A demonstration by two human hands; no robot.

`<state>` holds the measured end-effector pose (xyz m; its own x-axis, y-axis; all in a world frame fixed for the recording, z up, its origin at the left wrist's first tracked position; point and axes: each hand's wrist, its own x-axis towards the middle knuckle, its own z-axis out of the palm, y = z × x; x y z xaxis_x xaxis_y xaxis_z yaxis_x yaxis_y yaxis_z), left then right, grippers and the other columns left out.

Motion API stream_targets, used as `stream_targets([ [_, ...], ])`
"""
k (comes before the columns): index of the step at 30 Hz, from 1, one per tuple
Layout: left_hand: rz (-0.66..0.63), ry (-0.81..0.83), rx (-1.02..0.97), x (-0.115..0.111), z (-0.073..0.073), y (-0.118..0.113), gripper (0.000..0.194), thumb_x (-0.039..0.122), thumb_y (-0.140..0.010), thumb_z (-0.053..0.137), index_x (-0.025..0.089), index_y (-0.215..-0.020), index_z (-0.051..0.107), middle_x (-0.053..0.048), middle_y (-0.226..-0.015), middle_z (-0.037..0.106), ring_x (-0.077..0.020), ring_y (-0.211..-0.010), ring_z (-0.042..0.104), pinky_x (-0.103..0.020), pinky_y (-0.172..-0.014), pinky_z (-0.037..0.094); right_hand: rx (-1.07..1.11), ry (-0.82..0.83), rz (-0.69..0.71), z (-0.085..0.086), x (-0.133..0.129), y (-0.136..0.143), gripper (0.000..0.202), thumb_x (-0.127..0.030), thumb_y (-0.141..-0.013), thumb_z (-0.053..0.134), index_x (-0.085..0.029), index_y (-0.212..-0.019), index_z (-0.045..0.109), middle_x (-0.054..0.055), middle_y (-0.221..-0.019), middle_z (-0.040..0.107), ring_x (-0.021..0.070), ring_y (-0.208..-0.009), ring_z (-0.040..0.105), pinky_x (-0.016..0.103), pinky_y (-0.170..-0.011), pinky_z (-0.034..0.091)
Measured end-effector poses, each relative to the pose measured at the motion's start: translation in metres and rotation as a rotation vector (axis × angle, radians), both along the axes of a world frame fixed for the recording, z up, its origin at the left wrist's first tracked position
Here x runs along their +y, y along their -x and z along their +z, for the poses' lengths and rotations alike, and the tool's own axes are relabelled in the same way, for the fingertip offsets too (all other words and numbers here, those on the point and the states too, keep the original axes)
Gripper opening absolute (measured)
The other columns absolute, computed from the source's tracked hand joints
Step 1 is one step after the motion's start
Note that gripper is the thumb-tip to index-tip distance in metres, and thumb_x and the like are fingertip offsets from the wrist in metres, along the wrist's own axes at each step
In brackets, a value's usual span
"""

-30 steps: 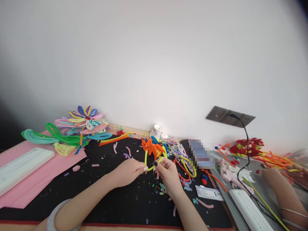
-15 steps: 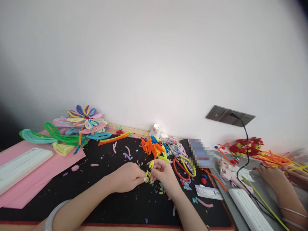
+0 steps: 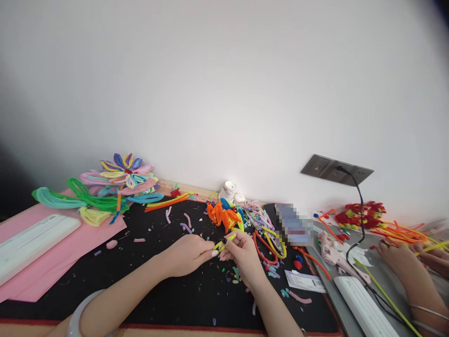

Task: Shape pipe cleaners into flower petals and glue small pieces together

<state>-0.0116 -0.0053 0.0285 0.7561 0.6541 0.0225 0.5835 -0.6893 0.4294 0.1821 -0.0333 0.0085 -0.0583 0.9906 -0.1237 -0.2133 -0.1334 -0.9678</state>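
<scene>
Between my two hands is a yellow pipe cleaner (image 3: 220, 245), bent into a narrow loop. My left hand (image 3: 191, 255) pinches its left end between thumb and fingers. At the other end my right hand (image 3: 242, 255) grips it, dark-nailed thumb on top. Just beyond my hands lie orange pipe-cleaner coils (image 3: 222, 216). A red pipe-cleaner loop (image 3: 264, 248) and a yellow one rest right of my right hand. All of this is above a black mat (image 3: 157, 299) strewn with small fuzzy clippings.
A pipe-cleaner flower (image 3: 128, 172) lies at the back left, near pink sheets (image 3: 73, 255) and a white case (image 3: 38, 241). A paper cup (image 3: 228, 190) stands by the wall. To the right are a pink glue gun (image 3: 331, 250), a black cord, and another person's hands (image 3: 396, 260).
The yellow loop has turned from nearly upright to a flatter slant and looks narrower. My right fingers have shifted slightly up and right along it.
</scene>
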Motion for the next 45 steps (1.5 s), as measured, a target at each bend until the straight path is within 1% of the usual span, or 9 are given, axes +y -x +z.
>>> stream_targets([
  [7, 0.052, -0.081, 0.046, 0.005, -0.005, -0.001, 0.026, 0.028, -0.106, 0.048, 0.020, -0.085, 0.062, -0.004, -0.080, 0.074, -0.0235, -0.073, 0.070, -0.029, -0.058, 0.029, 0.119, 0.009, -0.056, 0.001, 0.000, -0.001, 0.031, -0.036, -0.069, 0.091, -0.023, -0.075, 0.064, 0.000, -0.060, 0.070, 0.0185, -0.054, 0.072, 0.026, -0.053, 0.059],
  [13, 0.088, -0.188, 0.102, 0.009, -0.011, 0.000, 0.023, 0.024, -0.107, 0.049, 0.019, -0.089, 0.063, -0.004, -0.082, 0.077, -0.0229, -0.076, 0.073, -0.028, -0.058, 0.030, 0.188, 0.033, -0.092, 0.005, -0.002, 0.001, 0.032, -0.034, -0.066, 0.093, -0.022, -0.073, 0.064, 0.000, -0.063, 0.074, 0.0162, -0.060, 0.077, 0.021, -0.061, 0.062],
  [20, 0.059, -0.304, 0.075, 0.013, -0.019, 0.003, 0.028, 0.026, -0.109, 0.046, 0.019, -0.089, 0.065, -0.002, -0.077, 0.076, -0.0202, -0.069, 0.073, -0.026, -0.055, 0.032, 0.134, -0.009, -0.124, 0.006, 0.000, 0.002, 0.033, -0.038, -0.070, 0.090, -0.023, -0.074, 0.061, 0.000, -0.064, 0.075, 0.0199, -0.055, 0.076, 0.023, -0.049, 0.060],
  [25, 0.072, -0.334, 0.027, 0.014, -0.022, 0.005, 0.031, 0.026, -0.110, 0.043, 0.019, -0.090, 0.066, -0.002, -0.076, 0.076, -0.0192, -0.070, 0.073, -0.025, -0.057, 0.036, 0.094, -0.027, -0.136, 0.003, 0.001, 0.001, 0.035, -0.042, -0.072, 0.087, -0.024, -0.074, 0.058, 0.000, -0.064, 0.074, 0.0203, -0.055, 0.076, 0.024, -0.047, 0.058],
  [28, 0.071, -0.346, -0.005, 0.015, -0.024, 0.006, 0.033, 0.027, -0.110, 0.041, 0.019, -0.092, 0.067, -0.003, -0.077, 0.077, -0.0191, -0.071, 0.074, -0.024, -0.058, 0.039, 0.056, -0.046, -0.141, 0.000, 0.002, 0.000, 0.034, -0.042, -0.074, 0.085, -0.024, -0.073, 0.056, -0.001, -0.059, 0.071, 0.0181, -0.047, 0.071, 0.023, -0.044, 0.055],
  [31, 0.074, -0.373, -0.050, 0.016, -0.026, 0.007, 0.037, 0.030, -0.111, 0.039, 0.019, -0.091, 0.068, -0.003, -0.075, 0.076, -0.0189, -0.069, 0.074, -0.023, -0.058, 0.041, 0.005, -0.095, -0.139, -0.002, 0.003, 0.000, 0.030, -0.039, -0.077, 0.080, -0.023, -0.071, 0.055, -0.003, -0.052, 0.066, 0.0124, -0.036, 0.059, 0.020, -0.039, 0.048],
  [34, 0.062, -0.407, -0.116, 0.017, -0.028, 0.008, 0.038, 0.030, -0.111, 0.038, 0.019, -0.093, 0.070, -0.003, -0.074, 0.076, -0.0184, -0.067, 0.073, -0.023, -0.058, 0.044, -0.020, -0.139, -0.153, -0.003, 0.003, 0.000, 0.028, -0.036, -0.080, 0.077, -0.023, -0.069, 0.055, -0.003, -0.050, 0.063, 0.0090, -0.034, 0.049, 0.018, -0.037, 0.041],
  [42, 0.041, -0.384, -0.214, 0.017, -0.027, 0.010, 0.036, 0.025, -0.109, 0.038, 0.021, -0.098, 0.072, -0.003, -0.076, 0.076, -0.0178, -0.069, 0.073, -0.022, -0.063, 0.050, 0.039, -0.153, -0.128, -0.004, 0.002, 0.002, 0.032, -0.045, -0.085, 0.075, -0.024, -0.072, 0.054, -0.003, -0.054, 0.062, 0.0106, -0.038, 0.049, 0.020, -0.040, 0.041],
  [45, 0.033, -0.395, -0.234, 0.017, -0.026, 0.010, 0.038, 0.025, -0.109, 0.036, 0.020, -0.099, 0.073, -0.004, -0.077, 0.076, -0.0179, -0.071, 0.072, -0.023, -0.066, 0.052, 0.045, -0.148, -0.143, -0.003, 0.002, 0.001, 0.032, -0.045, -0.084, 0.076, -0.024, -0.071, 0.055, -0.004, -0.054, 0.059, 0.0091, -0.038, 0.046, 0.019, -0.040, 0.037],
])
